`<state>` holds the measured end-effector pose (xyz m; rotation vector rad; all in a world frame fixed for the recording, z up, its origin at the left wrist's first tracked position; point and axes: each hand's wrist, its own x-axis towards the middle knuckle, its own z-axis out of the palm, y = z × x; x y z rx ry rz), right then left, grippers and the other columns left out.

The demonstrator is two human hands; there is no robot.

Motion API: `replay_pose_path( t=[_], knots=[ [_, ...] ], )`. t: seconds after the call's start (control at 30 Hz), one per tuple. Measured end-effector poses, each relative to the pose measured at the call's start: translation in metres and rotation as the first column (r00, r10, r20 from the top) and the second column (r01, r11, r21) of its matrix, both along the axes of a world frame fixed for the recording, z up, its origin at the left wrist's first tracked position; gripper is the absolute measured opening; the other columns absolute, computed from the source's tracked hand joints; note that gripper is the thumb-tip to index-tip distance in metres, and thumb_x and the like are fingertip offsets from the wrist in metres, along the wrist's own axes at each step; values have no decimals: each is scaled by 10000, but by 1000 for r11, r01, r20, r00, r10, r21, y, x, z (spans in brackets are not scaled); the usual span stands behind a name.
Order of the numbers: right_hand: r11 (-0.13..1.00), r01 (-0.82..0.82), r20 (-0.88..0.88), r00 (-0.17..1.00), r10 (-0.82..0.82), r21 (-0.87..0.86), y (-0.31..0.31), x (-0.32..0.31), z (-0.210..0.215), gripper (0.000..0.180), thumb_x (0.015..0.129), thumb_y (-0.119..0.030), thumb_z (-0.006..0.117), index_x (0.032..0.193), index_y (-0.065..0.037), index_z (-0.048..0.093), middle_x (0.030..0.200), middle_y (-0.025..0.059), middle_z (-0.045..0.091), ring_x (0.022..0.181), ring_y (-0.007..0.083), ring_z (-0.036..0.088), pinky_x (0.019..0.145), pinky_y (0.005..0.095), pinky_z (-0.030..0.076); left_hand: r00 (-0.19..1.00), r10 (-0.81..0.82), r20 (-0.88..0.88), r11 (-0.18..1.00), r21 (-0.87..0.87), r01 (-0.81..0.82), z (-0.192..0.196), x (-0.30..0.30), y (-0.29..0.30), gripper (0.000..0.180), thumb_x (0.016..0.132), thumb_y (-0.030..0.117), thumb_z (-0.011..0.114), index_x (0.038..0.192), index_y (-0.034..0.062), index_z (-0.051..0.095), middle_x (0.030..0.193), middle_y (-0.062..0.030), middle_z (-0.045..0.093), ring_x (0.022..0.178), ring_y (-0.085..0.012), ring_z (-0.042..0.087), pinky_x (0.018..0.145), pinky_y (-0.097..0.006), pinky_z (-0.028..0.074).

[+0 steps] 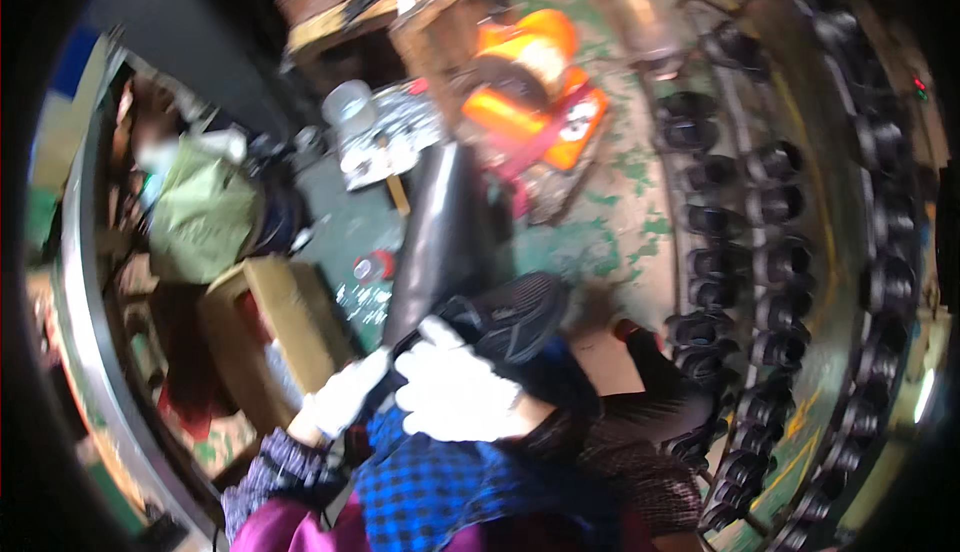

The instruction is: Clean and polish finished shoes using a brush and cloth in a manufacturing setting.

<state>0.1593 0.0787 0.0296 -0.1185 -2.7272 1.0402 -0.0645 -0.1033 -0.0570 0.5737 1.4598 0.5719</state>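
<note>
A black shoe (515,318) with a textured upper lies across my lap, its toe toward the right. My right hand (455,389), in a white glove, is closed on the shoe's rear part, with the fingers folded and the thumb up by the opening. Close to its left is my left hand (345,393), also white-gloved, with its fingers pressed together at a dark edge near the shoe's heel. What those fingers pinch, if anything, is blurred. A blue and black checked cloth (420,477) covers my lap below both hands.
A shiny dark cylinder (438,222) stands just beyond the shoe. At left are a cardboard box (318,314) and a green bag (205,214). An orange plastic stool-like thing (515,117) is farther off. Racks at right hold several rows of black shoes (778,257).
</note>
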Motion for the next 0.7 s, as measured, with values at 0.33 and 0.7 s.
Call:
replay_pose_path(
  t=[0.33, 0.7],
  knots=[
    [550, 617, 139, 727, -672, -563, 96, 166, -16, 167, 725, -145, 756, 890, -155, 778, 842, 51, 701, 811, 255, 643, 714, 371, 526, 892, -227, 391, 974, 105, 202, 87, 84, 166, 600, 997, 281, 603, 1493, 3, 412, 1264, -147, 660, 1042, -190, 632, 979, -325, 488],
    [327, 769, -76, 436, -897, 549, 363, 275, 70, 115, 759, -249, 702, 707, -166, 762, 860, 53, 729, 956, 311, 637, 852, 414, 508, 907, 278, 316, 960, -72, -269, 100, 79, 162, 650, 939, 288, 682, 1451, -34, 443, 1188, -163, 633, 918, -169, 599, 857, -299, 504]
  ],
)
